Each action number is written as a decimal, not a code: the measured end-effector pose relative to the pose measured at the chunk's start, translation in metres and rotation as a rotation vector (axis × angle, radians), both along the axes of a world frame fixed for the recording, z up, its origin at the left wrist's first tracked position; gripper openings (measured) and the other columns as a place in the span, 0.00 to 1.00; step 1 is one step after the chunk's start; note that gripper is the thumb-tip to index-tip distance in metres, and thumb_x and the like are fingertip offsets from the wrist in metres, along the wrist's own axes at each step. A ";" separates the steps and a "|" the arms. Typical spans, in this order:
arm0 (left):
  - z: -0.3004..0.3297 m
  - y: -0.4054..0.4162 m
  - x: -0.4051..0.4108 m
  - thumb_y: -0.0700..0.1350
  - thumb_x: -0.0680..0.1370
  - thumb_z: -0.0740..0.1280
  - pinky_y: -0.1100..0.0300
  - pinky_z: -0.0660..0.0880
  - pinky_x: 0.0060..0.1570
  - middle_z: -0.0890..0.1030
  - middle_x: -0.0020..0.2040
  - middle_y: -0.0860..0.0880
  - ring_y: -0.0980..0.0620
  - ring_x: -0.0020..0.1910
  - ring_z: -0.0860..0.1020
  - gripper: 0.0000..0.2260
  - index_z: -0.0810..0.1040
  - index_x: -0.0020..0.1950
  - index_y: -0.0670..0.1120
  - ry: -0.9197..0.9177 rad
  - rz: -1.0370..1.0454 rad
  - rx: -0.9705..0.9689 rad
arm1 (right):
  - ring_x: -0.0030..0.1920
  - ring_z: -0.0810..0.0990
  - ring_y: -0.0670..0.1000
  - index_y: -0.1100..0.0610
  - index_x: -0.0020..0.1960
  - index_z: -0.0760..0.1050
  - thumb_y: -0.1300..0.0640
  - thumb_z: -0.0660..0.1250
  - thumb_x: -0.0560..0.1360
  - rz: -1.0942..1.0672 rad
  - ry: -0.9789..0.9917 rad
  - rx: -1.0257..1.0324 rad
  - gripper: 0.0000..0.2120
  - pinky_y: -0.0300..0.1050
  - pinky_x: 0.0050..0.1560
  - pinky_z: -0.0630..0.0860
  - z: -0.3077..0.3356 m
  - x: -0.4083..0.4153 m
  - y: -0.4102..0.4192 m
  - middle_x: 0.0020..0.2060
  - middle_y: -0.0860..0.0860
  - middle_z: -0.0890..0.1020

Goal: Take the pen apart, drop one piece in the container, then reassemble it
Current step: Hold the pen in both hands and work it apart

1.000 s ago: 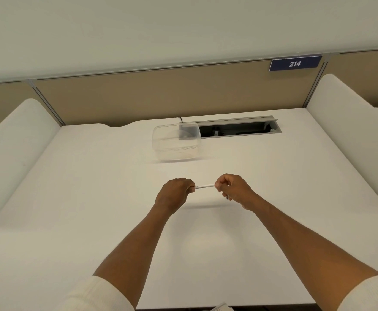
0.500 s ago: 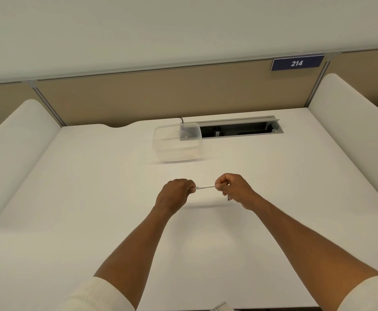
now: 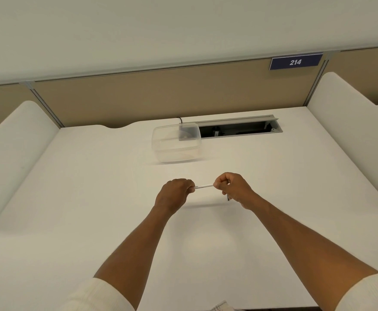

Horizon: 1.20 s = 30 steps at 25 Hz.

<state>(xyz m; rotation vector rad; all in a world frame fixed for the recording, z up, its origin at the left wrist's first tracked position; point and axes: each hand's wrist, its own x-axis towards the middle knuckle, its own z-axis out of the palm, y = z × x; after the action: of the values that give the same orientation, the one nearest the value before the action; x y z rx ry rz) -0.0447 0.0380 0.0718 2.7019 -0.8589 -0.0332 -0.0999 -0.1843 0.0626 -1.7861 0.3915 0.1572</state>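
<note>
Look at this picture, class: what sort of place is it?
Probably an office workstation: a white desk enclosed by tan partition panels, a numbered sign reading 214, and a cable hatch set into the desktop.

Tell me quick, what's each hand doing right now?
Left hand: closed, pinching one end of the pen.
Right hand: closed, gripping the pen's other end.

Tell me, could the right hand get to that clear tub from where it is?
Probably yes: only bare desk shows between the right hand and the clear tub, though that hand and the left hand both grip the pen.
</note>
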 end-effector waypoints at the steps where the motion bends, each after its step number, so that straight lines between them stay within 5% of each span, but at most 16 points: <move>1: 0.000 0.000 0.000 0.47 0.81 0.62 0.53 0.73 0.38 0.81 0.42 0.51 0.46 0.40 0.76 0.06 0.78 0.49 0.50 0.001 0.002 -0.001 | 0.34 0.75 0.49 0.58 0.44 0.80 0.50 0.71 0.75 -0.018 0.009 -0.004 0.11 0.41 0.29 0.69 0.001 0.000 0.000 0.35 0.50 0.80; 5: 0.003 -0.002 0.000 0.47 0.81 0.62 0.53 0.73 0.38 0.81 0.42 0.50 0.46 0.40 0.76 0.06 0.79 0.50 0.50 -0.009 -0.009 -0.002 | 0.30 0.75 0.49 0.55 0.37 0.80 0.44 0.67 0.77 -0.002 0.075 -0.058 0.17 0.39 0.28 0.68 0.000 0.001 -0.003 0.31 0.49 0.82; 11: 0.000 -0.001 -0.003 0.47 0.81 0.61 0.55 0.72 0.38 0.81 0.43 0.51 0.46 0.41 0.76 0.07 0.79 0.50 0.50 0.002 -0.011 0.010 | 0.34 0.76 0.50 0.54 0.40 0.80 0.58 0.70 0.74 0.028 0.047 -0.016 0.04 0.41 0.30 0.70 -0.005 -0.001 -0.006 0.34 0.50 0.81; 16: 0.003 -0.001 -0.001 0.46 0.81 0.61 0.54 0.73 0.38 0.81 0.43 0.51 0.47 0.41 0.76 0.07 0.79 0.50 0.50 -0.004 -0.015 -0.008 | 0.30 0.76 0.48 0.55 0.38 0.81 0.43 0.68 0.74 0.013 0.085 -0.042 0.16 0.39 0.29 0.69 -0.002 -0.002 -0.004 0.31 0.48 0.83; 22: 0.001 0.001 -0.003 0.46 0.81 0.61 0.54 0.73 0.38 0.81 0.43 0.51 0.46 0.41 0.77 0.07 0.79 0.50 0.50 -0.012 -0.029 0.003 | 0.33 0.77 0.47 0.54 0.42 0.81 0.51 0.72 0.73 0.051 0.042 -0.016 0.06 0.40 0.30 0.70 -0.004 -0.007 -0.005 0.35 0.48 0.84; 26: 0.004 -0.001 -0.001 0.46 0.81 0.61 0.54 0.73 0.38 0.81 0.43 0.52 0.47 0.41 0.77 0.07 0.79 0.50 0.50 -0.021 -0.035 -0.007 | 0.31 0.78 0.47 0.55 0.40 0.81 0.42 0.68 0.75 0.035 0.075 -0.019 0.16 0.40 0.31 0.71 0.000 -0.005 -0.003 0.32 0.48 0.84; 30: 0.004 -0.002 -0.001 0.46 0.81 0.61 0.55 0.72 0.37 0.81 0.43 0.52 0.47 0.41 0.77 0.07 0.79 0.50 0.50 -0.029 -0.043 0.005 | 0.33 0.79 0.49 0.54 0.41 0.80 0.52 0.69 0.75 0.052 0.044 -0.011 0.07 0.43 0.33 0.72 -0.001 -0.005 -0.005 0.34 0.49 0.83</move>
<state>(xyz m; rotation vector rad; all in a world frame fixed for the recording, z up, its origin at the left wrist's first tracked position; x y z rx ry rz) -0.0456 0.0363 0.0762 2.6942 -0.9271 -0.0060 -0.1046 -0.1889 0.0619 -1.8074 0.3778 0.2313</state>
